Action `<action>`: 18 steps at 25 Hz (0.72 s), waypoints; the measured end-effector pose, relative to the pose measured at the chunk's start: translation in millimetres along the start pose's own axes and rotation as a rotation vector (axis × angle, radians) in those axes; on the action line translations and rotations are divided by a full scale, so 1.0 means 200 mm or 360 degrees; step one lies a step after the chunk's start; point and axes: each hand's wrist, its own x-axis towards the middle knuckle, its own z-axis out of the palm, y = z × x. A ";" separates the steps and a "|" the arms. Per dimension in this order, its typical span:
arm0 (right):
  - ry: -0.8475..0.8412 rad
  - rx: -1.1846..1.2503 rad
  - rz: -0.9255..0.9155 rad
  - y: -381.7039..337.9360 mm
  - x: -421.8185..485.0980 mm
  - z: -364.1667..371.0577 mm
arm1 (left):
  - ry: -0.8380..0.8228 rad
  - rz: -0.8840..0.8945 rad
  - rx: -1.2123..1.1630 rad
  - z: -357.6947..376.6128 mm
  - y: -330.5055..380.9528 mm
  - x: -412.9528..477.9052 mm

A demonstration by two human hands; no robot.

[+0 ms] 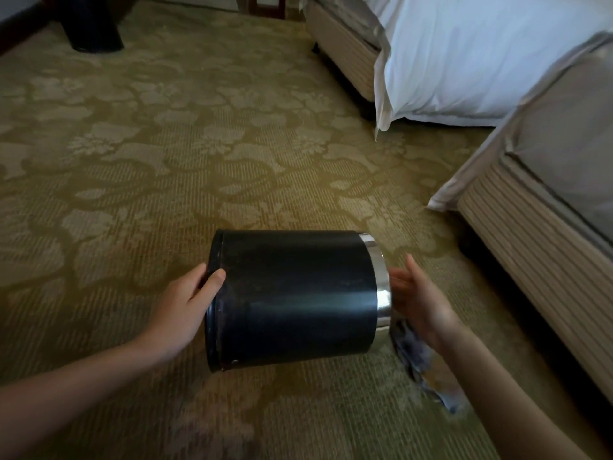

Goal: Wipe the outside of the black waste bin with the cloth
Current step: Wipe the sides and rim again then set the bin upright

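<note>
The black waste bin [298, 297] is held on its side above the carpet, base to the left and silver rim [381, 280] to the right. My left hand [185, 307] grips the base edge, thumb over the black wall and fingers behind the bottom. Blurred and with its fingers straight, my right hand [418, 297] sits just beside the silver rim. A crumpled bluish cloth [421, 356] shows below my right hand and forearm, over the carpet. I cannot tell whether the hand touches it.
Patterned olive carpet [166, 161] covers the floor. A bed base [530, 234] stands close on the right, and a second bed with white linen [464, 61] is further back. Another dark bin [93, 24] stands at the far left by the wall.
</note>
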 end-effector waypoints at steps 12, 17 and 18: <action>-0.0069 0.0142 0.0013 -0.12 0.01 0.18 | 0.0073 0.0065 0.0013 0.02 0.05 -0.01; -0.0066 0.0132 0.0063 -0.11 0.01 0.17 | 0.0000 0.0096 -0.0114 0.01 0.08 0.00; -0.0076 0.0154 0.0060 -0.10 0.01 0.17 | -0.0013 0.0100 -0.0143 0.01 0.10 0.00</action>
